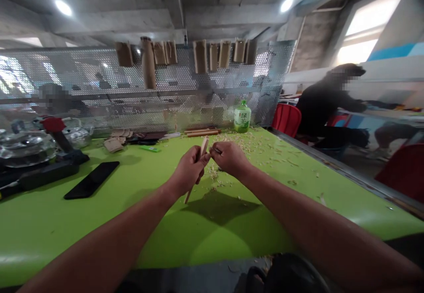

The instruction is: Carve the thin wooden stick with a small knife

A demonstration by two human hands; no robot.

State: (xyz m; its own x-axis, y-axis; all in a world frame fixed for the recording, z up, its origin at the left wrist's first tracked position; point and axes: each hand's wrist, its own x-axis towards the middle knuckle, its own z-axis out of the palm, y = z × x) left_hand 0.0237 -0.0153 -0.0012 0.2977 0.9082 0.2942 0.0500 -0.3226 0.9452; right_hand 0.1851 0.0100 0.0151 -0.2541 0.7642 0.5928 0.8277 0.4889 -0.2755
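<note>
"Wooden strip (pixel 204 145): how many do we have in hand?"

"Just one, above the middle of our green table (pixel 159 235). Our left hand (pixel 190 169) is clamped around it, thumb lying along the wood. It slants, upper end leaning away and to the right; whether the lower end touches the table, we cannot tell."

"And our right hand (pixel 229 157)?"

"Curled into a fist right beside the strip's upper end, closed on one small dark object (pixel 217 150), too hidden for us to name. Both forearms stretch forward and converge, wrists raised off the tabletop."

"What else do we count?"

"One green-labelled bottle (pixel 242 117) at the back, one black phone (pixel 92 180) on the left, and nine brown pieces (pixel 200 57) hanging in a row along the perforated metal screen (pixel 179 103). Wood shavings (pixel 265 145) are too many for us to count; they spread under our hands and off to the right."

"Anyone near?"

"One person in dark clothing (pixel 323 99) sits well apart on our right, near a red chair (pixel 286 118)."
</note>
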